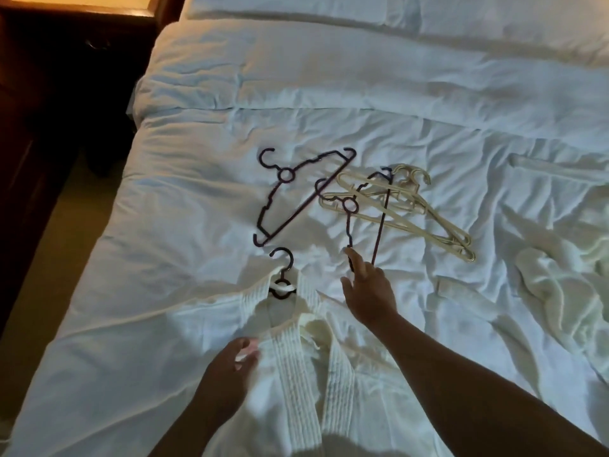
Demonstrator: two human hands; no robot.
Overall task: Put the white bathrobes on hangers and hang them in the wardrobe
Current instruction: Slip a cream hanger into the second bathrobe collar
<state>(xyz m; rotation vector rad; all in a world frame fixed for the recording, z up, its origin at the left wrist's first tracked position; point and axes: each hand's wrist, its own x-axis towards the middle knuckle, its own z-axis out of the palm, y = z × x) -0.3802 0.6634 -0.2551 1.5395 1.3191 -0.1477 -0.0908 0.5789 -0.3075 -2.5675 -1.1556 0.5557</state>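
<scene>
A white bathrobe (329,374) lies spread on the bed, collar away from me, with a dark hanger (281,258) inside its neck and the hook sticking out. My right hand (369,291) reaches forward with straight fingers. Its index finger and thumb touch the lower end of a second dark hanger (349,206). My left hand (230,367) is blurred over the robe's left lapel, with something white at its fingertips. A second white robe (560,282) lies crumpled at the right.
A third dark hanger (286,174) lies on the white duvet (197,192) beyond the robe. Several cream hangers (428,225) are piled to its right, partly under the second dark one. Pillows (329,8) sit at the head. Dark wooden furniture (66,77) stands left of the bed.
</scene>
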